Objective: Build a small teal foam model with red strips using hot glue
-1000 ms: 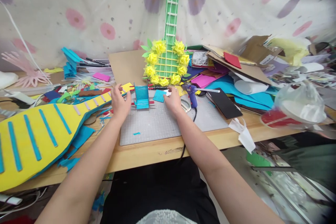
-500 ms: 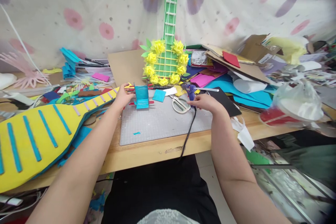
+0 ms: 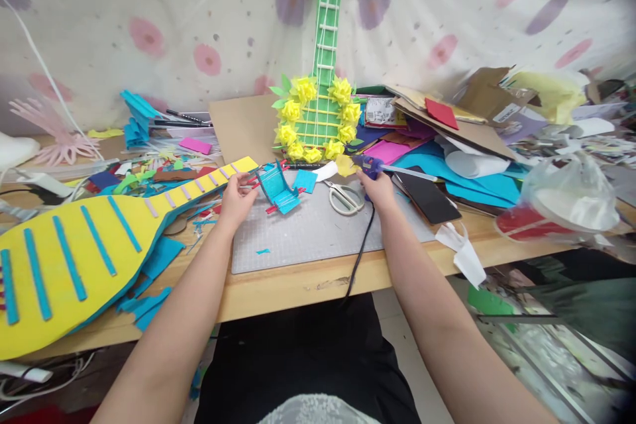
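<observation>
My left hand [image 3: 235,197] pinches the red stick end of a small teal foam chair [image 3: 279,187], tilting it over the grey cutting mat [image 3: 308,238]. Just right of the mat's far edge, my right hand [image 3: 376,188] is closed around the purple glue gun [image 3: 368,167], whose clear glue stick points right and whose black cord [image 3: 358,255] runs over the table edge. White-handled scissors [image 3: 345,197] lie between my two hands. A teal foam square [image 3: 303,180] lies just behind the chair.
A big yellow foam guitar [image 3: 74,245] with teal strips lies at the left. A green guitar with yellow flowers [image 3: 318,116] leans on the wall behind. A black phone [image 3: 427,195], coloured foam sheets [image 3: 447,165], cardboard and a plastic bag [image 3: 566,195] crowd the right.
My right hand left the teal square, moved right and took hold of the glue gun, lifting it. My left hand gripped the chair and tipped it rightward off the mat.
</observation>
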`<state>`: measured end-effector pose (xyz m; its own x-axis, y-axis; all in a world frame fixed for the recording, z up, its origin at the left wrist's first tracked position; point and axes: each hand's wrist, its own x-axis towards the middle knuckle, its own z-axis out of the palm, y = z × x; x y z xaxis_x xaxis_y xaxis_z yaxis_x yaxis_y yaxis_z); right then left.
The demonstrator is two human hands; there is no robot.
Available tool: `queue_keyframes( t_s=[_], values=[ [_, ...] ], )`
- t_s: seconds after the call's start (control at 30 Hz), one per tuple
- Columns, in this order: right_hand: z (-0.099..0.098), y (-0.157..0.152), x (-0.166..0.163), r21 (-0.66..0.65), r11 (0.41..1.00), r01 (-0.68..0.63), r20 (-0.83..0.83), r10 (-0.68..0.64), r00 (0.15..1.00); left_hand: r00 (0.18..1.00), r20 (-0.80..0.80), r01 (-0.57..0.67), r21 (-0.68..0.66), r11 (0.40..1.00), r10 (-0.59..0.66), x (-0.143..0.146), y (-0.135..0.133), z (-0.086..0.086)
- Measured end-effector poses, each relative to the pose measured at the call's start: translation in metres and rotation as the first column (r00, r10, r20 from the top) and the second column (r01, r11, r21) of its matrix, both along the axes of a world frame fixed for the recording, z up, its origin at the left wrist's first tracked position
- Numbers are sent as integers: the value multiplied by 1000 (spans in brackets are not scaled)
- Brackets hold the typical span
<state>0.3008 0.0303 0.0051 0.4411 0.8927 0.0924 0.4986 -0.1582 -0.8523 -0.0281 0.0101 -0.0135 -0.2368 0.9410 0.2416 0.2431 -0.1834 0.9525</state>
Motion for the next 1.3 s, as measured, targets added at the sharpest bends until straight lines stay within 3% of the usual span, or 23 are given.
queue_keyframes(
  t_s=[0.1, 0.23, 0.33, 0.5, 0.73, 0.93, 1.3],
  values=[
    [11, -5, -6, 136, 990, -29, -203, 56, 978, 1000, -10, -16, 48, 999, 16, 0, -3, 4],
    [29, -9, -22, 178, 980, -90, -210, 127, 969, 999, 34, -34, 53, 998, 32, 3, -4, 9],
    [38, -8, -34, 202, 968, -146, -315, 205, 926, 997, 67, -45, 48, 998, 42, 5, -5, 11],
    [48, -8, -59, 286, 923, -258, -379, 356, 854, 997, -24, -65, 116, 991, 68, 5, -9, 13],
    [42, -19, -101, 158, 802, -576, -290, 596, 749, 954, -267, -83, 204, 975, 137, -1, -11, 8],
    [36, -26, -111, 45, 815, -577, -211, 572, 792, 909, -383, -68, 249, 966, 163, -2, -13, 11],
    [53, -25, -103, -59, 796, -603, -82, 598, 797, 850, -489, -29, 326, 945, 195, -2, -16, 17]
  ],
)
